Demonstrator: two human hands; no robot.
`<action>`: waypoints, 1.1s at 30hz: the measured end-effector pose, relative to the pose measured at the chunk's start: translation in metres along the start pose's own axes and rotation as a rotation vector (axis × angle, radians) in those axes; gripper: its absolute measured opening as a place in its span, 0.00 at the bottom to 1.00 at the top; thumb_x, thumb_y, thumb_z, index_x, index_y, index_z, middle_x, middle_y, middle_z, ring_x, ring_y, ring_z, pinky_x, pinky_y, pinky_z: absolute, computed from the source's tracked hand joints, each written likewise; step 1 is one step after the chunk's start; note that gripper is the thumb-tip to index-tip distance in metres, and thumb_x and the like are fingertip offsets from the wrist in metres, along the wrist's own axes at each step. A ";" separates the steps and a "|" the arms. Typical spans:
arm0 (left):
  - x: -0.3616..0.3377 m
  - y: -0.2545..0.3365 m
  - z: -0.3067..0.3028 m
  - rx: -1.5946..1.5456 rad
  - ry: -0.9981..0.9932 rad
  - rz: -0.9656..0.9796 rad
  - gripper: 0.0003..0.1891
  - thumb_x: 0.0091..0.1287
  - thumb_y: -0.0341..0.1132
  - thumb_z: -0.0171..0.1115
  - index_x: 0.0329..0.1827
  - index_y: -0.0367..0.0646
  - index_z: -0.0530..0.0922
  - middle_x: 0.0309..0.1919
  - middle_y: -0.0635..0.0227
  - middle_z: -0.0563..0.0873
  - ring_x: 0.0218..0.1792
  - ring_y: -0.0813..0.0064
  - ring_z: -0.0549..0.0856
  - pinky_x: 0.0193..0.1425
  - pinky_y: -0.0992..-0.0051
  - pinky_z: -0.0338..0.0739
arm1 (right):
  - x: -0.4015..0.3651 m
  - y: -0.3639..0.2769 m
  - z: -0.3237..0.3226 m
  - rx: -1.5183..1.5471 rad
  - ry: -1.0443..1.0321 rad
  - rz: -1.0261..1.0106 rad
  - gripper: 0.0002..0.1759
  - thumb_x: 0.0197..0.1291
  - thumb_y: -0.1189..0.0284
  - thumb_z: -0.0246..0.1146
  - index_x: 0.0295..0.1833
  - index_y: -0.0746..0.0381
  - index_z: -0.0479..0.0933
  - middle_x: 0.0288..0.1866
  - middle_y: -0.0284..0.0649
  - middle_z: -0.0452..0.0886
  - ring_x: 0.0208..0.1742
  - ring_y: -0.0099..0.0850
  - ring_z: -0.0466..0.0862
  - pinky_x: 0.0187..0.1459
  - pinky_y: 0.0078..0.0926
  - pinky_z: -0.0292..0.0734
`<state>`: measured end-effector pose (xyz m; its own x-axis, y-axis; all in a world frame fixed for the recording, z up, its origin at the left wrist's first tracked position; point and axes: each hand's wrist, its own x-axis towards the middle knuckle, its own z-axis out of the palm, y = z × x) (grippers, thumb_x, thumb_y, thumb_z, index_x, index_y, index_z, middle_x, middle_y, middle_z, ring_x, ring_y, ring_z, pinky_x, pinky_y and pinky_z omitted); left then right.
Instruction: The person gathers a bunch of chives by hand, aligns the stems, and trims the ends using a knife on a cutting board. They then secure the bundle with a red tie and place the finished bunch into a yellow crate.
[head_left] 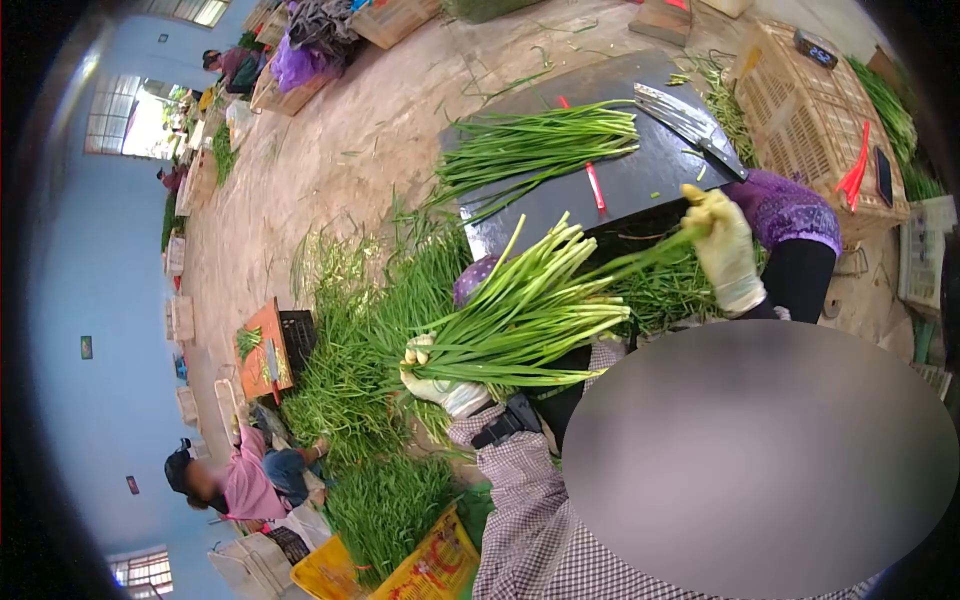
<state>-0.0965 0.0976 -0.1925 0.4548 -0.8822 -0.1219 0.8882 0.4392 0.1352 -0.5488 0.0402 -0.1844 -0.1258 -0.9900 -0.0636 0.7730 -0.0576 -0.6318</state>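
My left hand (440, 385), in a pale glove below a checkered sleeve, grips the thick end of a bunch of long green stalks (530, 315). My right hand (725, 250), also gloved and with a purple sleeve cover, holds the thin leafy tips of the same bunch. The bunch hangs in the air just off the edge of a black chopping board (640, 175). A second bunch of green stalks (540, 145) lies on that board. A cleaver (690, 125) rests at the board's far side, and a red band (595, 185) lies in the middle.
A big heap of loose greens (370, 380) covers the floor beside the board. A woven plastic crate (810, 115) holds a red tool (855, 170) and a phone (883, 175). A seated person in pink (245, 485) works near an orange board (262, 350). Yellow crates (400, 570) stand close by.
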 end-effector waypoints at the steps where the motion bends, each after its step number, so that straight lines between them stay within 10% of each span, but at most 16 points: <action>1: 0.002 0.002 -0.003 0.002 0.000 -0.011 0.17 0.73 0.47 0.49 0.30 0.49 0.78 0.26 0.73 0.81 0.29 0.77 0.81 0.41 0.66 0.79 | 0.003 -0.009 -0.005 -0.009 0.054 -0.020 0.07 0.72 0.68 0.59 0.40 0.58 0.75 0.52 0.41 0.83 0.31 0.18 0.71 0.42 0.22 0.75; 5: 0.004 0.000 -0.004 0.044 -0.010 0.005 0.16 0.73 0.46 0.50 0.30 0.49 0.78 0.26 0.73 0.81 0.29 0.77 0.81 0.42 0.68 0.79 | -0.016 -0.015 0.018 -0.690 -0.037 0.276 0.09 0.76 0.66 0.59 0.53 0.58 0.79 0.39 0.25 0.78 0.23 0.10 0.63 0.23 0.12 0.60; 7: 0.006 -0.003 -0.005 0.040 -0.039 0.000 0.16 0.73 0.46 0.50 0.30 0.49 0.78 0.26 0.73 0.81 0.29 0.76 0.81 0.42 0.67 0.79 | -0.026 0.018 0.039 -0.983 -0.305 0.080 0.16 0.73 0.68 0.65 0.61 0.63 0.81 0.42 0.27 0.81 0.36 0.15 0.76 0.40 0.15 0.76; 9: 0.004 -0.003 -0.002 0.046 -0.067 0.000 0.17 0.73 0.47 0.49 0.30 0.49 0.78 0.26 0.73 0.81 0.29 0.76 0.81 0.43 0.67 0.79 | -0.030 0.028 0.070 -0.939 -0.400 0.389 0.20 0.69 0.66 0.71 0.60 0.67 0.81 0.49 0.36 0.86 0.50 0.23 0.84 0.56 0.22 0.79; 16: 0.002 0.005 -0.001 -0.016 -0.082 -0.050 0.13 0.66 0.46 0.55 0.31 0.46 0.74 0.28 0.71 0.78 0.32 0.73 0.79 0.43 0.66 0.77 | -0.026 0.056 0.088 -0.805 -0.334 0.172 0.11 0.71 0.69 0.66 0.49 0.66 0.84 0.42 0.35 0.87 0.46 0.24 0.84 0.51 0.26 0.79; 24: 0.011 0.014 -0.025 -0.054 -0.098 -0.092 0.11 0.66 0.45 0.55 0.31 0.48 0.75 0.26 0.72 0.78 0.31 0.75 0.79 0.47 0.65 0.78 | 0.006 -0.030 0.022 0.124 0.230 -0.045 0.09 0.70 0.69 0.63 0.48 0.64 0.81 0.42 0.32 0.81 0.29 0.12 0.70 0.26 0.12 0.64; 28: 0.001 -0.002 -0.006 -0.046 -0.065 -0.053 0.17 0.69 0.50 0.52 0.30 0.48 0.75 0.25 0.74 0.78 0.29 0.75 0.78 0.44 0.67 0.78 | 0.018 -0.074 -0.035 0.165 -0.175 -0.028 0.10 0.76 0.67 0.61 0.43 0.61 0.76 0.29 0.24 0.73 0.19 0.14 0.64 0.22 0.12 0.61; 33: 0.009 0.002 -0.019 -0.048 -0.161 -0.079 0.15 0.70 0.48 0.51 0.31 0.49 0.76 0.26 0.74 0.79 0.31 0.74 0.80 0.46 0.65 0.79 | -0.002 -0.031 0.009 -0.942 -0.220 0.169 0.16 0.73 0.67 0.65 0.60 0.65 0.78 0.43 0.34 0.84 0.37 0.17 0.80 0.40 0.16 0.76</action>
<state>-0.0892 0.0944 -0.2116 0.3705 -0.9284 0.0288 0.9246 0.3716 0.0836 -0.5669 0.0425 -0.1576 0.1336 -0.9832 -0.1248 -0.0539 0.1185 -0.9915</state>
